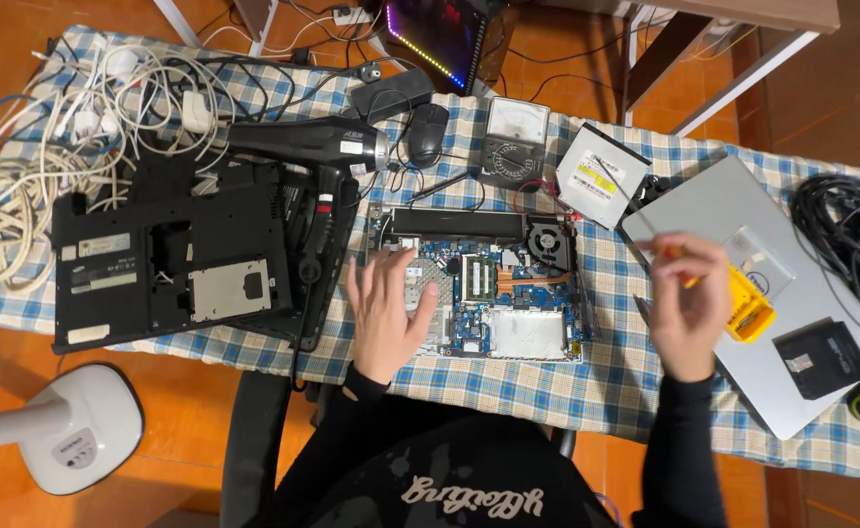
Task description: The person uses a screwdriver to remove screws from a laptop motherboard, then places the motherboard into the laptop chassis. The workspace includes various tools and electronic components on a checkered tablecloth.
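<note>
The person's left hand (388, 311) lies flat with its fingers spread wide on the open laptop board (479, 293), which sits in the middle of the checked cloth (586, 381). The right hand (689, 298) is lifted a little above the cloth, just right of the board, and its fingers pinch a thin screwdriver (666, 249) with an orange grip. A black laptop shell (171, 259) lies to the left with a black hair dryer (312, 156) on it. A grey closed laptop (743, 215) lies to the right, near a yellow tool (748, 308).
</note>
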